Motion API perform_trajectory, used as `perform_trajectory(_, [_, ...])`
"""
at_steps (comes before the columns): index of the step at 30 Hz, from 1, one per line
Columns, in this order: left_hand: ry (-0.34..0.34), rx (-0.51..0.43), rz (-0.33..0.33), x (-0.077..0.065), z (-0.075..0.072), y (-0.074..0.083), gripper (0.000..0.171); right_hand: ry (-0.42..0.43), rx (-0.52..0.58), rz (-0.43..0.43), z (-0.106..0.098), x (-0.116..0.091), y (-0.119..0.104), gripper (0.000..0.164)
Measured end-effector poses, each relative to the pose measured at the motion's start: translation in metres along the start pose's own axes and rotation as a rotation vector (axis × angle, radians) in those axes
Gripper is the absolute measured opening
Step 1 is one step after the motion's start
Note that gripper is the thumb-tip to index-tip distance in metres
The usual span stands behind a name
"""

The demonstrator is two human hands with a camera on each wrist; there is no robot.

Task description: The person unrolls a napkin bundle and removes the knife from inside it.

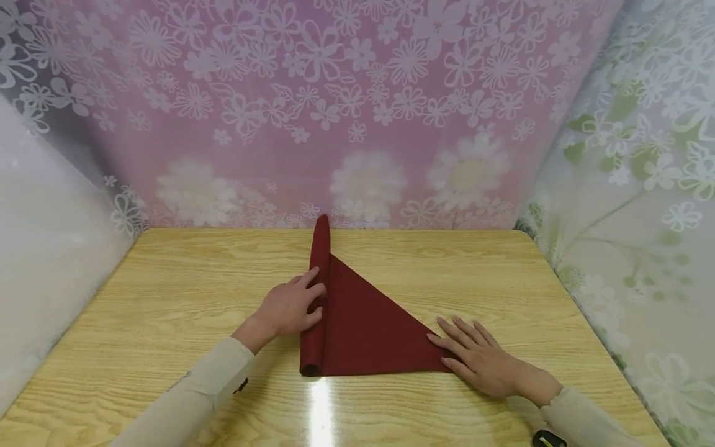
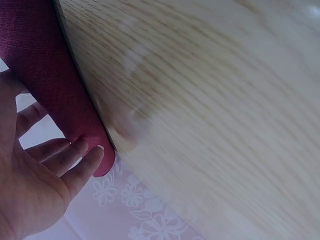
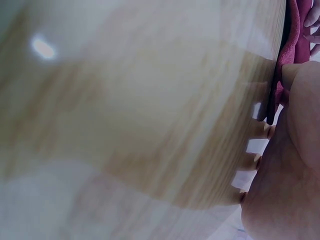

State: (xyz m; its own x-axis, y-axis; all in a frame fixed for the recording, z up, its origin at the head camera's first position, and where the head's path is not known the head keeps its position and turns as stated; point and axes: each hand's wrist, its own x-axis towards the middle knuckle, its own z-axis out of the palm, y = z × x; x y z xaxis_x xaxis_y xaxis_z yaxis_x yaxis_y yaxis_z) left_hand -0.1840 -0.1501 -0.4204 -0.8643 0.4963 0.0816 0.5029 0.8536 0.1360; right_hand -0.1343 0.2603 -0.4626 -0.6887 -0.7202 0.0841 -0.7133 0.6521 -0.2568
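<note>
A dark red cloth (image 1: pixel 380 329) lies on the table as a triangle, its left side wound into a roll (image 1: pixel 320 248) whose narrow top end reaches the table's far edge. On the roll rests my left hand (image 1: pixel 287 307), its fingers laid over the middle. In the left wrist view, the fingertips of the left hand (image 2: pixel 40 180) touch the side of the roll (image 2: pixel 75 95). My right hand (image 1: pixel 486 363), fingers spread and fairly straight, presses the cloth's right corner, which it partly covers. The right wrist view catches the right hand (image 3: pixel 285 170) beside the cloth's edge (image 3: pixel 290 50).
The wood-grain table (image 1: pixel 212 267) ends at a pink floral curtain (image 1: pixel 363 124) behind. Pale hangings stand on the left (image 1: pixel 50 248) and right (image 1: pixel 642 248). A small black object (image 1: pixel 549 438) shows by the right sleeve.
</note>
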Motion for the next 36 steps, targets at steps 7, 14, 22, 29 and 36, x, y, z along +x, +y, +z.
perform_trajectory(7, [0.041,0.074,0.043,-0.004,-0.001,-0.003,0.023,-0.024,-0.011,0.044,0.007,-0.001,0.007,0.047])
perform_trajectory(14, [0.042,0.107,0.056,-0.006,-0.001,-0.005,0.029,-0.070,0.010,0.070,-0.002,0.002,-0.002,0.047])
perform_trajectory(22, [-0.015,0.126,0.022,-0.008,0.001,-0.002,0.054,-0.097,0.023,0.080,-0.010,0.004,-0.009,0.047])
perform_trajectory(29, [-0.097,0.170,0.019,-0.013,0.005,-0.002,0.059,-0.088,0.030,0.077,-0.011,0.004,-0.009,0.046])
perform_trajectory(36, [-0.137,0.164,0.015,-0.019,0.008,0.000,0.056,-0.047,0.003,0.025,-0.004,0.001,-0.002,0.047])
